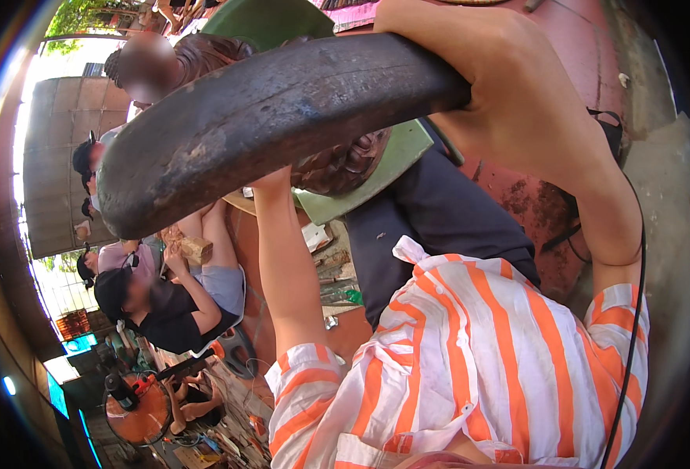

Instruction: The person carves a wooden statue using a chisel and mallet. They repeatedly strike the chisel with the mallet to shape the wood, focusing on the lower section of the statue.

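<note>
Orange-and-white striped shirt (478, 352) fills the bottom of my view, closest to the lens. Both forearms go up from it. Right hand (509, 86) grip is closed around the right end of a thick, dark curved rubber tube (267, 117), fingers wrapped over the top. Left hand (275, 181) reaches up beneath the tube's middle; its fingers are hidden behind the tube, so I can't tell whether that grip is closed or just propping. Tube is held high, arcing across the upper frame, its left end hanging free and scuffed.

Behind it: green slab (392, 156) tilted, with a dark carved round piece (345, 164) resting on it. Dark trousers (431, 227) below that, then a reddish floor (579, 47).

Farther left, another person in a black top (177, 313) holds a wooden block (196, 250). Beyond, a round rusty table (138, 414) with tools.
</note>
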### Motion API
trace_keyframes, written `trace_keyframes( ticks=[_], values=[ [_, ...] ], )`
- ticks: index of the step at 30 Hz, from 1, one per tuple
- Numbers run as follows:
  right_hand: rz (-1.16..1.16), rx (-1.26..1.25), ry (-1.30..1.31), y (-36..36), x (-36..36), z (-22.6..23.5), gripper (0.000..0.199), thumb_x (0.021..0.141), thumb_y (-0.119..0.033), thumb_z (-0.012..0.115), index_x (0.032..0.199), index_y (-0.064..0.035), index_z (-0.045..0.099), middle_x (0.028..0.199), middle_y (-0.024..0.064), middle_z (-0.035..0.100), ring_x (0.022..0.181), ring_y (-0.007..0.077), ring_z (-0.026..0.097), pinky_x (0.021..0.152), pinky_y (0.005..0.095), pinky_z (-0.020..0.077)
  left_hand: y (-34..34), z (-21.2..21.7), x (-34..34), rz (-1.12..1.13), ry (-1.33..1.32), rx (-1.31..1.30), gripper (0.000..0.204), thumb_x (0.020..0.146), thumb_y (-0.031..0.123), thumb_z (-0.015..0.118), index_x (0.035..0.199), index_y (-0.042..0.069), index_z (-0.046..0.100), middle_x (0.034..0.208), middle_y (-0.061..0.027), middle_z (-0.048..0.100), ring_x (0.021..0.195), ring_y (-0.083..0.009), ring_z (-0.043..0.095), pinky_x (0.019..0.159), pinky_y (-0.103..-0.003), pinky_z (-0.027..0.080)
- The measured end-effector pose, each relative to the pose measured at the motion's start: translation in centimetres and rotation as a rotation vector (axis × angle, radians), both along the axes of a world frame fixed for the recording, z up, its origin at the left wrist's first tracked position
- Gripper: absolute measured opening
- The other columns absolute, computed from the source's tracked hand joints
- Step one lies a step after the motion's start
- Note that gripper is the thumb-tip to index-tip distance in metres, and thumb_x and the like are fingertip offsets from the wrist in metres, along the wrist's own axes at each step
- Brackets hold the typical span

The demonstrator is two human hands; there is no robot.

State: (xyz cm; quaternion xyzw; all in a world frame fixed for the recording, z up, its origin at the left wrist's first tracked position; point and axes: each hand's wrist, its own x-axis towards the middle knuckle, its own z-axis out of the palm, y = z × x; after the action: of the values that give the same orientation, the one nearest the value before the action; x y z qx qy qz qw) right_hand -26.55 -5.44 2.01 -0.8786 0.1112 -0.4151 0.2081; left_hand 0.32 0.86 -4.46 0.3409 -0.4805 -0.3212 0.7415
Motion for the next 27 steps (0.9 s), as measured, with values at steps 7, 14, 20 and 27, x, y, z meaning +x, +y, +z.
trace_keyframes(
  ticks=[7, 14, 20, 27],
  values=[
    [-0.014, -0.005, 0.103, 0.2, 0.3, 1.0, 0.031, 0.065, -0.001, 0.065, 0.091, -0.0060, 0.049, 0.073, 0.0134, 0.056, 0.069, 0.0356, 0.057, 0.057, 0.0408, 0.0438, -0.3, -0.6, 1.4, 0.042, 0.012, -0.029, 0.054, 0.085, 0.053, 0.034, 0.068, 0.004, 0.047, 0.054, -0.0076, 0.043, 0.040, -0.0188, 0.039, 0.042, -0.031, 0.035],
    [0.051, -0.040, -0.072, 0.0, 1.5, -0.8, 0.028, 0.066, -0.003, 0.065, 0.089, -0.0069, 0.049, 0.071, 0.0117, 0.053, 0.067, 0.0340, 0.058, 0.055, 0.0397, 0.0441, 0.8, -2.0, 0.7, 0.012, -0.113, -0.041, 0.062, 0.085, 0.060, 0.031, 0.071, 0.003, 0.049, 0.055, -0.0083, 0.044, 0.040, -0.0189, 0.039, 0.042, -0.030, 0.035],
    [-0.236, -0.318, 0.264, 0.7, 2.1, 0.9, 0.023, 0.070, -0.004, 0.064, 0.087, -0.0081, 0.049, 0.069, 0.0076, 0.052, 0.065, 0.0289, 0.061, 0.052, 0.0374, 0.0453, 0.5, -3.0, 1.8, 0.051, -0.155, -0.055, 0.069, 0.085, 0.066, 0.029, 0.073, 0.001, 0.051, 0.056, -0.0089, 0.045, 0.040, -0.0190, 0.039, 0.042, -0.029, 0.035],
    [-0.242, -0.442, 0.137, -0.1, 2.4, 0.6, 0.025, 0.069, -0.003, 0.064, 0.088, -0.0063, 0.048, 0.069, 0.0088, 0.053, 0.065, 0.0297, 0.061, 0.052, 0.0390, 0.0447, -0.2, -3.5, 2.1, 0.257, -0.044, -0.063, 0.077, 0.085, 0.072, 0.025, 0.073, 0.001, 0.052, 0.055, -0.0087, 0.044, 0.039, -0.0180, 0.036, 0.041, -0.028, 0.032]
  ],
)
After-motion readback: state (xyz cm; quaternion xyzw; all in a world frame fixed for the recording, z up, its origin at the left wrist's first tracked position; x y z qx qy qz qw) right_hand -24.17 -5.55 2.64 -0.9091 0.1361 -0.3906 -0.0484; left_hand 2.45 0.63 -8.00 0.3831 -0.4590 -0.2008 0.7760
